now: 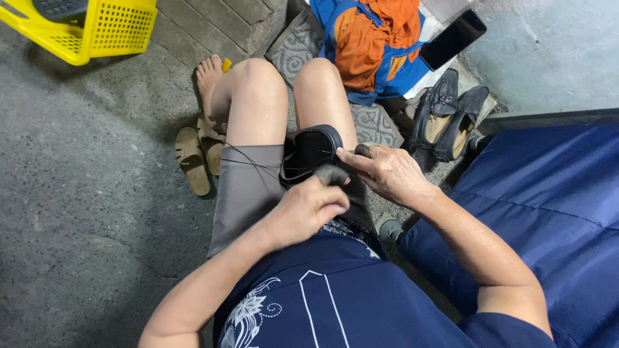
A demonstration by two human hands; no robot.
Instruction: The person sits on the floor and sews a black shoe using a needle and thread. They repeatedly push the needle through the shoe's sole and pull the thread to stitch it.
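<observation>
A person sits with bare knees and a black shoe point(309, 151) lying on the lap, sole side up, between the two hands. The left hand point(308, 209) is closed in a fist just near the shoe's heel end and pinches something small and dark — I cannot tell what it is. A thin dark thread point(255, 162) runs from the shoe out to the left, across the grey shorts point(245, 193). The right hand point(390, 174) grips the right edge of the shoe, with the fingers bent around it and the thumb on top.

On the floor to the left, by the bare foot, lie tan sandals point(193, 158), one beside the other. Far off in the left corner stands a yellow basket point(97, 29). Far ahead lies an orange and blue cloth point(377, 42), and a black phone point(453, 38) rests just to its right. A pair of black shoes point(448, 116) sits side by side on the right, past the knee. A big blue sheet point(548, 193) covers the near right side — right beside the person's arm.
</observation>
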